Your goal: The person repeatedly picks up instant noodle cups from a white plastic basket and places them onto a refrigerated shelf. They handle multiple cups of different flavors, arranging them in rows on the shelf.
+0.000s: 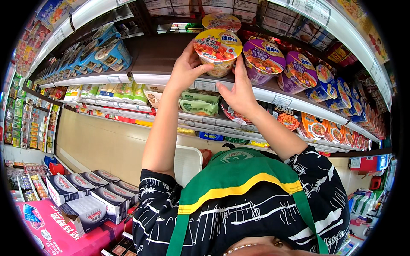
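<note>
Between my two hands is a yellow-lidded instant noodle cup (218, 49) at the front of the brown shelf. My left hand (188, 66) grips its left side, thumb across the front. My right hand (240, 87) rests against its right side with the fingers up along the wall and the thumb apart. Another yellow-lidded cup (221, 21) stands right behind it. Just to the right are a purple noodle cup (263, 59) and a second purple cup (299, 72). Whether the held cup touches the shelf cannot be made out.
Blue cups (112, 53) line the shelf's left part, and blue-lidded bowls (337, 91) its right. Bagged noodles (198, 102) and orange cups (320, 126) fill the lower shelves. A price rail (205, 85) edges the shelf. A white bin (187, 162) stands below; boxes (87, 209) are stacked lower left.
</note>
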Motion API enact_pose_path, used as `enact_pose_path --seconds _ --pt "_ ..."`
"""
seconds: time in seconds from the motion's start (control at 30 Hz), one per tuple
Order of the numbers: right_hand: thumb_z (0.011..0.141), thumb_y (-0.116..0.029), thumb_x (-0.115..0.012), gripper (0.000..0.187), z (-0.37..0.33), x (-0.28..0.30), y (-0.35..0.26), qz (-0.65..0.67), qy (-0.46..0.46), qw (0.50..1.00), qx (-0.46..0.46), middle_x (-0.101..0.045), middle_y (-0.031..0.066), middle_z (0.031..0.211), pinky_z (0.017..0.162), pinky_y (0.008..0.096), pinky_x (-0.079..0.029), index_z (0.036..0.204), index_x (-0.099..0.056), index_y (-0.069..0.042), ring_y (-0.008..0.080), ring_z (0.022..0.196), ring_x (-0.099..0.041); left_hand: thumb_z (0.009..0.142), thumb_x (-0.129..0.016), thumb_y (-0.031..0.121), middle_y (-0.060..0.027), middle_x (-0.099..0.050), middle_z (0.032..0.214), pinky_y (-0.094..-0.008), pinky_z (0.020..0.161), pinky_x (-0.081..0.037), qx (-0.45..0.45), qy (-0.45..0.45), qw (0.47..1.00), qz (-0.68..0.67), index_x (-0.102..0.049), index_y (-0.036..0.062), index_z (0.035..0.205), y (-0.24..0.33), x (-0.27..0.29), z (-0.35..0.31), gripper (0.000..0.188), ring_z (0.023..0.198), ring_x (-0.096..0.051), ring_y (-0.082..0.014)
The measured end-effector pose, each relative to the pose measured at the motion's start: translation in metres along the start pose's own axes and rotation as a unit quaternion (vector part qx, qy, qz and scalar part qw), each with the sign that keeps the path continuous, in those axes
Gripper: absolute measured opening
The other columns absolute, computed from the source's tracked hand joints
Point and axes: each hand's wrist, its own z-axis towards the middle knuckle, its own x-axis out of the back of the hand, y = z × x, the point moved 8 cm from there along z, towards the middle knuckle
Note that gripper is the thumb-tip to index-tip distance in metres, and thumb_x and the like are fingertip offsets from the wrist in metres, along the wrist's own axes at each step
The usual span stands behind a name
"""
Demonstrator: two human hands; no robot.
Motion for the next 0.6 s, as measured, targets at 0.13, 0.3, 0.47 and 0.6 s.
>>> enact_pose_path --seconds 0.13,0.3,0.47,0.6 --pt "0.075 -0.013 -0.067 0.093 -0.006 0.001 0.000 -0.022 0.007 1.000 0.004 -0.020 0.0268 0.144 0.110 0.0383 -0.020 0.141 -0.005 0.007 0.0346 0.136 -0.022 0.071 -0.076 0.002 -0.0145 -0.045 0.132 -0.0339 0.097 -0.042 -0.011 -0.008 1.000 -0.002 -0.020 0.0000 0.142 -0.006 -0.002 -0.002 0.089 0.116 -0.049 -0.0211" --pt "0.075 -0.015 -0.067 0.094 -0.011 0.002 -0.002 -0.049 -0.003 0.999 -0.004 -0.019 0.0287 0.144 0.111 0.0383 -0.018 0.140 -0.005 0.010 0.0365 0.137 -0.019 0.072 -0.076 0.003 -0.0142 -0.045 0.132 -0.0333 0.095 -0.044 -0.004 -0.008 1.000 0.022 -0.021 -0.0005 0.141 -0.005 -0.003 -0.003 0.089 0.115 -0.050 -0.0207" --pt "0.075 -0.016 -0.068 0.094 -0.014 0.001 0.000 -0.055 -0.004 0.998 0.002 -0.018 0.0293 0.144 0.111 0.0382 -0.018 0.140 -0.005 0.011 0.0370 0.137 -0.019 0.070 -0.078 0.007 -0.0154 -0.048 0.128 -0.0338 0.093 -0.045 -0.011 0.003 0.999 0.044 -0.021 -0.0010 0.141 -0.007 -0.001 -0.005 0.091 0.113 -0.051 -0.0208" --pt "0.075 -0.016 -0.067 0.095 -0.014 -0.001 0.002 -0.052 -0.017 0.998 -0.007 -0.016 0.0294 0.144 0.111 0.0384 -0.018 0.140 -0.003 0.010 0.0381 0.136 -0.018 0.069 -0.079 0.010 -0.0161 -0.050 0.126 -0.0343 0.093 -0.046 -0.013 0.013 0.998 0.062 -0.022 -0.0014 0.141 -0.007 -0.001 -0.006 0.092 0.111 -0.053 -0.0215"
